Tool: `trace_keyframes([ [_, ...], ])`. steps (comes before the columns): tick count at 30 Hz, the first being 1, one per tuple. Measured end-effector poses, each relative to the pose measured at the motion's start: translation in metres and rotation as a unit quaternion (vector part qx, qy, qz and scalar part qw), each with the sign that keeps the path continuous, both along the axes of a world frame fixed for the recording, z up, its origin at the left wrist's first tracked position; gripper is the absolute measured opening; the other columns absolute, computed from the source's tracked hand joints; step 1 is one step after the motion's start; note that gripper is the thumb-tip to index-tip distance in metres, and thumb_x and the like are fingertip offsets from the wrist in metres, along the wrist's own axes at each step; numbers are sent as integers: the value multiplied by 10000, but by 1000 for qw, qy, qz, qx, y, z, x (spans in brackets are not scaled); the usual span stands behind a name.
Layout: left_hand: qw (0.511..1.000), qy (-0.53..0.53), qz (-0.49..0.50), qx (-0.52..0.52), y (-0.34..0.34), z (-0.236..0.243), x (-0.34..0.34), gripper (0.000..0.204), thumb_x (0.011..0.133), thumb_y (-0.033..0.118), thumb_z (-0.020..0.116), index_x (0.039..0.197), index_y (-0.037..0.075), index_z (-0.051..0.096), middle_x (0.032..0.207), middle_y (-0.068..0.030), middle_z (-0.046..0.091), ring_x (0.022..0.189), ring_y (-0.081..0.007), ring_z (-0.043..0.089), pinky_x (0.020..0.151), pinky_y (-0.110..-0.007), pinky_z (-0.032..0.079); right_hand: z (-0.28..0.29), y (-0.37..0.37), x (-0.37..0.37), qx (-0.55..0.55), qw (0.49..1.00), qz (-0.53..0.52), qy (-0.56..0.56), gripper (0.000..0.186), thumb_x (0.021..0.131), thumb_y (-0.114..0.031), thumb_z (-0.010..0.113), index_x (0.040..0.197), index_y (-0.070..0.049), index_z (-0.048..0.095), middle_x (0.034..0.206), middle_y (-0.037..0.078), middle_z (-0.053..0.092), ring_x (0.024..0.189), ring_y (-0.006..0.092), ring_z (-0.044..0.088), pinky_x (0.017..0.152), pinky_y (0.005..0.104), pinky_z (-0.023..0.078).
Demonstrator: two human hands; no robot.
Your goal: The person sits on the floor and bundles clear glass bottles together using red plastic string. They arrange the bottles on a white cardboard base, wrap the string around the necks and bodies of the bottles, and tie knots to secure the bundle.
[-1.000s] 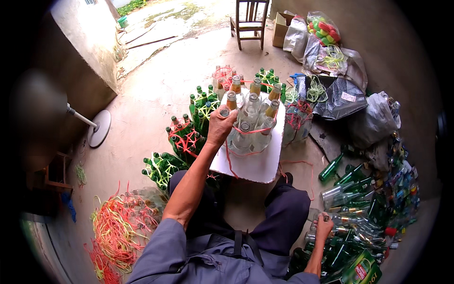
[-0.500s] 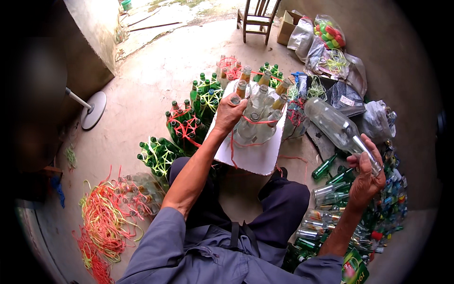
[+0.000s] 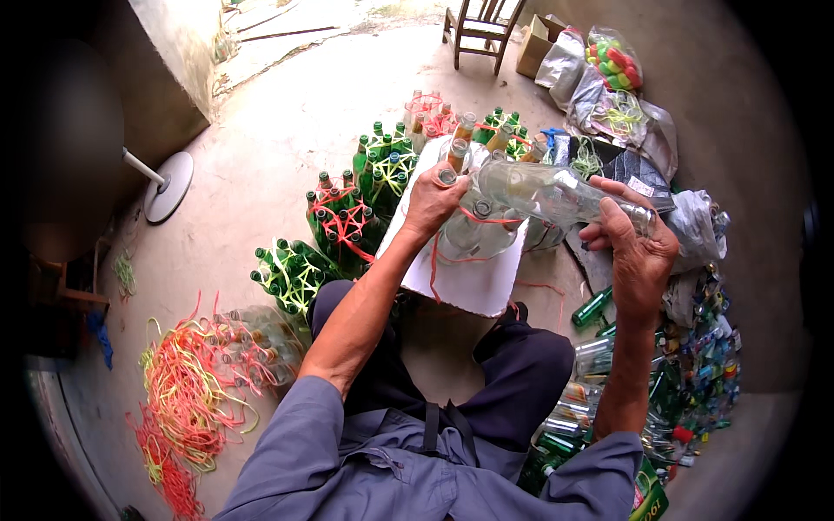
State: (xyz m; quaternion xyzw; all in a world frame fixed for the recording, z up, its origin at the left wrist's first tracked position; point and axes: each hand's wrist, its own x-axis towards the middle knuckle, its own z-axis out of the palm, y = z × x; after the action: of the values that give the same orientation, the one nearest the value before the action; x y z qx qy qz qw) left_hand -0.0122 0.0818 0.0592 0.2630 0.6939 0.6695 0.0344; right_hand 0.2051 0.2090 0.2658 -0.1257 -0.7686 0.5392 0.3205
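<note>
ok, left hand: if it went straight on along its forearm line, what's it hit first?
Probably the gold-necked glass bottle standing just past the bottle neck the left hand grips; depth is unclear from this view.

Smth glossy glass btl (image 3: pixel 539 191), matt cloth sleeve (image 3: pixel 300 425)

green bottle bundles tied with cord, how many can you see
4: a yellow-tied bundle lowest in view, a red-tied bundle beyond it, another yellow-tied one farther, and a fourth bundle behind the white board. More may be hidden.
</note>
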Motion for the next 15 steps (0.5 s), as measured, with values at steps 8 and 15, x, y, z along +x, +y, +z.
trace_keyframes([
  [8,1000,-6,-7,-4,-1,1,1,258,920,169,704,745,34,571,661,42,525,636,-53,477,581,-269,424,-5,10,-48,29,996,31,-78,232,999,-193,691,1098,10,745,870,12,719,616,59,650,544,188,474],
  [15,1000,20,15,-5,4,-2,0,272,865,208,683,734,8,553,618,-155,591,578,-294,607,611,-421,502,-25,26,-83,14,993,57,-102,270,962,-242,744,1004,24,728,778,38,707,559,91,664,475,215,496],
])
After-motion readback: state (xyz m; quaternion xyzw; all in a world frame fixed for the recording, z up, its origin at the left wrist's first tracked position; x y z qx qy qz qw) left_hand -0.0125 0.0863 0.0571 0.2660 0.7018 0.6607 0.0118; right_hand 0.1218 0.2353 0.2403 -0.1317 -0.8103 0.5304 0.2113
